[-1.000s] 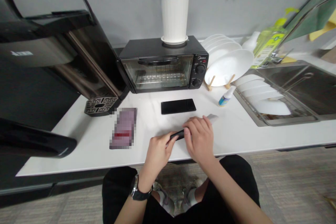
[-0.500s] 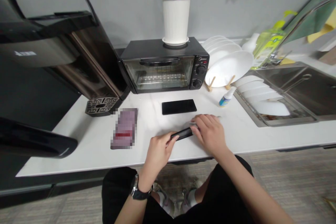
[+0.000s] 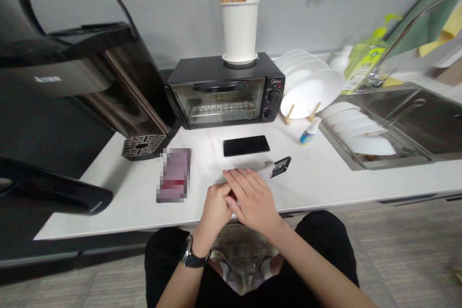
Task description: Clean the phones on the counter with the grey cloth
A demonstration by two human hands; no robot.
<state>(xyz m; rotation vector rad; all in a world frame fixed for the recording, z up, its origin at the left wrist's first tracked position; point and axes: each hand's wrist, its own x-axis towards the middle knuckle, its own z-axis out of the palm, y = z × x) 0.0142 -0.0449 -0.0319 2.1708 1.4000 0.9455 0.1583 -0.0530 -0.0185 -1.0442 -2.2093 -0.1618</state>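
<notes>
My left hand (image 3: 215,206), with a watch on its wrist, is closed around one end of a flat black phone case (image 3: 281,167). The case slants up to the right, and its far end shows a rounded cut-out. Across its near half lies my right hand (image 3: 252,198), fingers together and overlapping the left fingertips. A pale cloth (image 3: 266,169), smeared by motion, sticks out from under the right fingers against the case. The middle of the case is hidden. Just beyond the hands a black phone (image 3: 246,146) rests on the counter.
A small spray bottle (image 3: 309,132) stands to the right, before plates (image 3: 313,94) in a wooden rack. The toaster oven (image 3: 224,101) is behind the phone. A pixelated purple item (image 3: 176,168) lies left, near a dark drinks machine (image 3: 144,101). Dishes (image 3: 371,145) sit by the sink (image 3: 415,115).
My right hand has slid left along the case toward my left hand, uncovering the case's far end and part of the cloth. The left hand keeps its hold. The view has shifted slightly.
</notes>
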